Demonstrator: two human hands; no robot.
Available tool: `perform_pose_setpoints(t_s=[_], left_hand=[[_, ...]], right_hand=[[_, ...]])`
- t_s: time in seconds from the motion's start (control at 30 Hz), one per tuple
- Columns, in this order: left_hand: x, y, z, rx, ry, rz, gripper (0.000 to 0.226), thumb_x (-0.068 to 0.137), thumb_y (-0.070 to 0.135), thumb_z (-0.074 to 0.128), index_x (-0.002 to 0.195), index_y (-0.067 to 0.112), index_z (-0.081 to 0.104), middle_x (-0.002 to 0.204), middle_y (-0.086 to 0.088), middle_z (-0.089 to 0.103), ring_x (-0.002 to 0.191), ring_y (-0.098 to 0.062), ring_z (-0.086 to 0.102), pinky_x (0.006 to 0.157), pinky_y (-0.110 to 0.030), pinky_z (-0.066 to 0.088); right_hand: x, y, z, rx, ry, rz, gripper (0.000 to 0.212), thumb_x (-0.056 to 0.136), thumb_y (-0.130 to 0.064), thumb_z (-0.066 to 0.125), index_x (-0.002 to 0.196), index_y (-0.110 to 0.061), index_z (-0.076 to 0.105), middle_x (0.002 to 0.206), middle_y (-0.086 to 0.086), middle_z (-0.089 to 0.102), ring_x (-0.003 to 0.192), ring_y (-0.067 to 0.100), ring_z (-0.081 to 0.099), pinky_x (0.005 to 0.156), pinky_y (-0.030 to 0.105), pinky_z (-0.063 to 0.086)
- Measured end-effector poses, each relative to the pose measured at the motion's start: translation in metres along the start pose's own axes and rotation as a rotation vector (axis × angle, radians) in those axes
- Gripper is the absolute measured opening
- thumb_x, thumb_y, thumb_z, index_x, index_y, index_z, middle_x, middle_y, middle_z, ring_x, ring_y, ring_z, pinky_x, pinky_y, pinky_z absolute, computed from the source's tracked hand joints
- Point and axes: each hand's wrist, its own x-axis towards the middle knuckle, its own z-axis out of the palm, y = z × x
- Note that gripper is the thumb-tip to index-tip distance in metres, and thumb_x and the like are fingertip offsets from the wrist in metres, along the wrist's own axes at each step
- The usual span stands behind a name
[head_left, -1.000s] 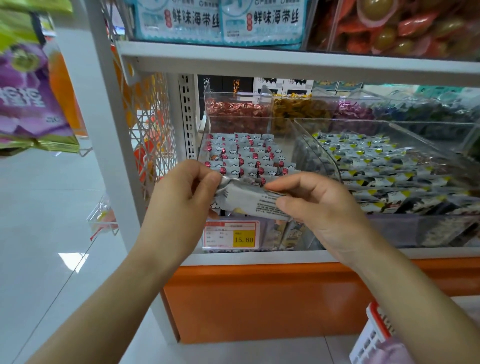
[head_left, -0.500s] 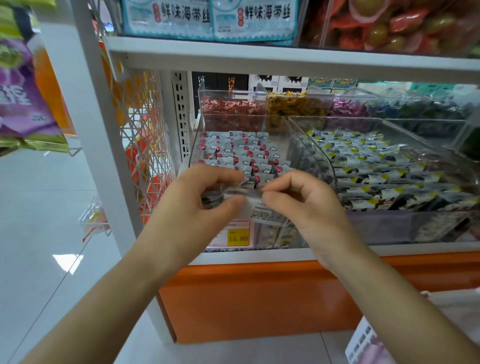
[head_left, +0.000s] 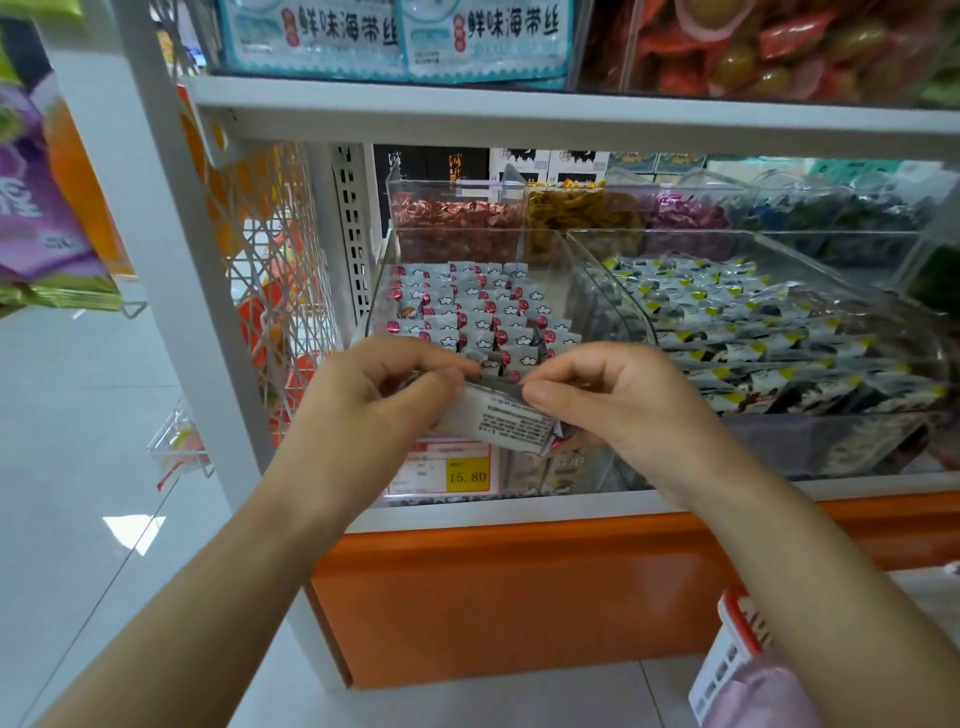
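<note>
At the white shelf (head_left: 519, 506)'s front edge, near its left corner, your forearms angle inward before the clear bin (head_left: 563, 270) of wrapped sweets. Your left hand (head_left: 363, 410) and right hand (head_left: 618, 410) each pinch a top end of the silvery packet (head_left: 498, 423), just above the price tag (head_left: 452, 470).

Shop — shelf bins (head_left: 597, 249) of wrapped sweets, price tag (head_left: 466, 474)

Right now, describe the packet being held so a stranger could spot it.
Find the white shelf, then its leftmost front clear bin. Before it, the left hand and right hand pinch a silvery packet; unlike the binned sweets, it shows small black print.
</note>
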Motion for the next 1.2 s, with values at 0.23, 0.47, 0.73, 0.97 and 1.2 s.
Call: perform_pose_setpoints(t_s=[0.23,0.47,0.73,0.97,1.2], left_hand=[[0.004,0.0,-0.003,-0.098,-0.03,-0.019,0.016,0.087,0.014,0.058,0.087,0.02,0.073,0.08,0.003,0.073,0.076,-0.007,0.068,0.06,-0.01,0.05],[0.008,-0.005,-0.008,-0.1,-0.021,-0.017,0.018,0.087,0.015,0.058,0.09,0.024,0.073,0.083,0.002,0.074,0.079,-0.012,0.069,0.064,-0.016,0.054],[0.011,-0.01,-0.009,-0.147,0.111,-0.039,0.017,0.091,0.015,0.053,0.091,0.016,0.07,0.084,0.0,0.073,0.082,-0.015,0.07,0.067,-0.021,0.057],[0.016,-0.006,-0.011,0.01,0.226,0.035,0.017,0.094,0.026,0.05,0.093,0.025,0.066,0.082,0.006,0.07,0.073,-0.009,0.065,0.057,-0.026,0.056],[0.037,-0.029,-0.026,0.775,0.056,0.192,0.068,0.09,0.05,0.039,0.148,0.02,0.021,0.155,0.0,0.022,0.142,-0.017,0.015,0.11,-0.03,0.007]], right_hand=[[-0.001,-0.002,-0.008,0.026,-0.152,0.021,0.02,0.087,0.002,0.055,0.084,-0.012,0.068,0.076,-0.006,0.073,0.071,0.008,0.07,0.056,0.018,0.054],[-0.001,-0.001,-0.009,0.031,-0.201,0.039,0.036,0.081,0.014,0.058,0.087,-0.02,0.068,0.082,-0.009,0.074,0.079,0.007,0.071,0.064,0.015,0.053],[0.001,0.007,-0.001,0.269,-0.095,0.012,0.023,0.085,-0.015,0.062,0.107,-0.012,0.066,0.103,0.01,0.072,0.092,0.024,0.07,0.075,0.029,0.057],[0.005,-0.002,0.022,0.07,0.127,-0.149,0.035,0.081,-0.016,0.066,0.113,-0.028,0.06,0.091,-0.007,0.072,0.072,0.014,0.071,0.065,0.02,0.055],[0.083,-0.018,0.014,-0.259,0.383,-0.154,0.027,0.087,-0.014,0.063,0.111,-0.006,0.053,0.113,0.011,0.062,0.083,0.02,0.068,0.069,0.033,0.058]])
